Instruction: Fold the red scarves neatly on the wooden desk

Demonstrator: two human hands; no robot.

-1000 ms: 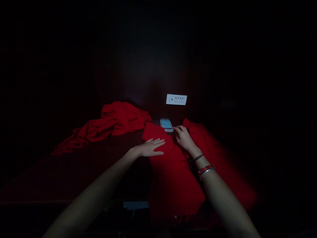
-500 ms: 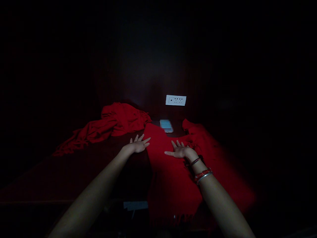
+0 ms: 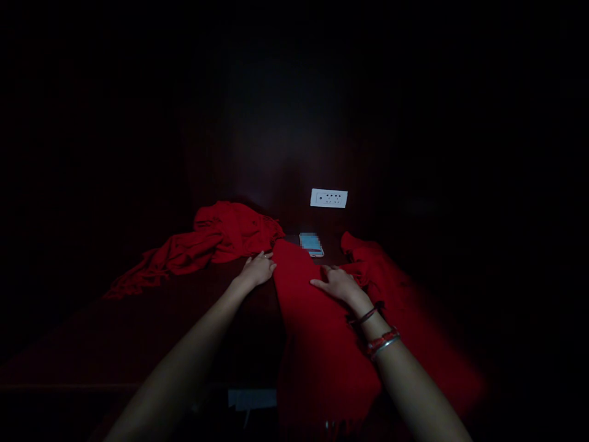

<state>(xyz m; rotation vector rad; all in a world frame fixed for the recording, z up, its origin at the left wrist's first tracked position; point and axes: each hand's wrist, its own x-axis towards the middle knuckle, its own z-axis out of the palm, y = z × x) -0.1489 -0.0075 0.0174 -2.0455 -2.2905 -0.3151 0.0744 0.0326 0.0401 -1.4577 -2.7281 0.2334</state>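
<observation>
A red fringed scarf (image 3: 317, 325) lies lengthwise before me, its fringed end hanging over the table's front edge. At its far left edge is my left hand (image 3: 258, 271), fingers loosely bent and their tips at the cloth. My right hand (image 3: 339, 283) rests near the scarf's far right edge, thumb apart from the fingers, which bend a little over the cloth. Neither hand visibly grips anything. Just beyond the scarf's far end lies a phone (image 3: 311, 244) with a lit, blurred screen.
A crumpled red fringed scarf (image 3: 225, 233) lies at the back left. More red cloth (image 3: 400, 307) spreads along the right side. A white wall socket (image 3: 329, 198) sits above the dark table (image 3: 184, 319). Below the front edge something pale (image 3: 252, 398) shows; the surroundings are very dark.
My left hand has slid left off the scarf's middle to its edge. My right hand has come back from beside the phone onto the cloth. The whole view has shifted slightly.
</observation>
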